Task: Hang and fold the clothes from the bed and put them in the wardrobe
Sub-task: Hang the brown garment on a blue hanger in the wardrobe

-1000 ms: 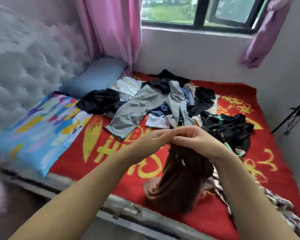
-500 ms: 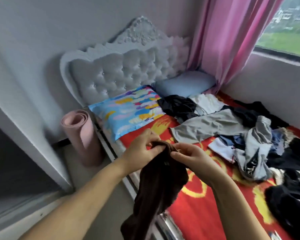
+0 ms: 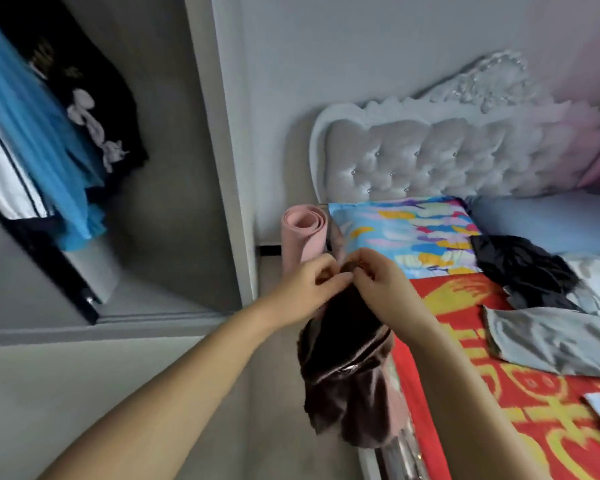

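Clothes on bed [image 3: 520, 403]: several garments are left unfolded on the red cover, among them a black one [image 3: 520, 268] and a grey one [image 3: 551, 344]; most of the task is judged undone.
Wardrobe [image 3: 125, 188]: stands open at left, some garments already hung inside, a blue one [image 3: 32, 133] among them.
Brown garment [image 3: 347, 372]: is held up, hanging beside the bed edge, not yet put away.
Left hand [image 3: 309, 285]: fingers curled, top edge pinched.
Right hand [image 3: 378, 278]: fingers curled, same bunched edge pinched, just beside the left.
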Motion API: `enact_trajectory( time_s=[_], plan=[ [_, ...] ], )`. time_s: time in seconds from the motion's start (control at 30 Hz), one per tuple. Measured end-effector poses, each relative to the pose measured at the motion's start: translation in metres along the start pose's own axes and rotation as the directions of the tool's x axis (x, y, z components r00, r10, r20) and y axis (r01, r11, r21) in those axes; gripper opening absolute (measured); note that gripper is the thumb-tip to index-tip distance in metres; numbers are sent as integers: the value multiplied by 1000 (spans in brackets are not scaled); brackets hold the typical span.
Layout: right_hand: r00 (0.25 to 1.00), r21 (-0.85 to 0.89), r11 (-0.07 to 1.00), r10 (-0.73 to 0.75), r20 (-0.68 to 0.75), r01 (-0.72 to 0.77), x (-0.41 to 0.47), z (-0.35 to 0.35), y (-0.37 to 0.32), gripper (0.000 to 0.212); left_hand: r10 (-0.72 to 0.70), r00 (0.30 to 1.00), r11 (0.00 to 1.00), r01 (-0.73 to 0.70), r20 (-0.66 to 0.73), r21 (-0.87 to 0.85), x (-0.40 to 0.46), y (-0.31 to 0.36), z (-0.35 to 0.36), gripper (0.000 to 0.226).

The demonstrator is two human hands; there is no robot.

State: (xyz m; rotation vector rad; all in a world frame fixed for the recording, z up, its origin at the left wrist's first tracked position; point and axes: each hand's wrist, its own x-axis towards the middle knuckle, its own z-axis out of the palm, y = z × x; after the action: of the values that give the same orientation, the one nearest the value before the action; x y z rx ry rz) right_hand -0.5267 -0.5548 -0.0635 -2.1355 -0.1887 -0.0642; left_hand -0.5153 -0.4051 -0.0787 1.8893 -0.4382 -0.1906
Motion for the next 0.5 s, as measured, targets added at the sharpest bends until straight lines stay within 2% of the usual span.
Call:
enact_trajectory(
  time_s=[0.07,0.13,0.2,0.27,0.4,0.47,0.5],
  plan=[
    [1000,-21,999,-28,6,28,17,23,-20,13,-52,998,998,51,26,36,-6,-10,-32,28],
    [998,-38,998,-57,39,58,30,51,-42,12,-97,994,984,87,58,158,-16,-24,-66,25],
    [991,-51,994,-95,93,100,40,83,-67,24,-150,988,955,136,34,264,-27,-41,-100,7],
    [983,-72,988,-128,132,138,51,113,-90,24,-208,977,897,208,-45,391,-36,-62,-139,20],
    [961,-86,983,-138,240,163,72,167,-118,8,-342,907,693,421,-247,585,-64,-117,-227,21],
    [918,-136,970,-139,372,202,81,191,-124,6,-393,846,607,532,-359,590,-82,-138,-266,21],
    [883,-187,956,-120,454,226,86,205,-126,11,-412,812,601,583,-414,546,-90,-146,-283,21]
  ],
)
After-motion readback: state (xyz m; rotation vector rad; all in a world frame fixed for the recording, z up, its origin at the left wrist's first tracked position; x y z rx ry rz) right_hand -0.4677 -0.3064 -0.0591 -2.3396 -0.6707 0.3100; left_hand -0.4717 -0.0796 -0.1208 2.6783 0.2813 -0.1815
